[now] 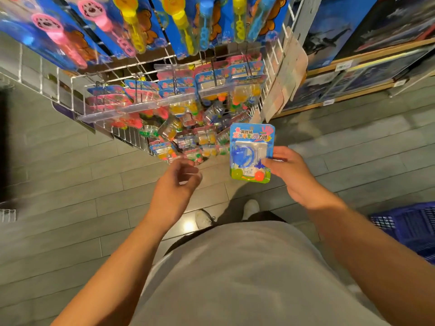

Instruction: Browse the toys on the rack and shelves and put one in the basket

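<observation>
My right hand (pixel 292 175) pinches a blue blister-pack toy (pixel 250 152) by its right edge; the pack shows a blue sticky hand, a green ball and an orange ball. It hangs in front of the white wire rack (pixel 275 67). My left hand (pixel 179 182) hovers just left of it with loosely curled fingers and holds nothing. A wire bin (pixel 131 135) low on the rack is full of similar small packs. The blue plastic basket (pixel 409 229) stands on the floor at the right edge, behind my right forearm.
Bubble-wand packs (pixel 131 27) in pink, yellow and blue hang along the rack's top. Wooden shelves (pixel 367 57) with large dark boxes stand to the right. Grey plank floor surrounds the rack, and my white shoes (pixel 204 218) stand below it.
</observation>
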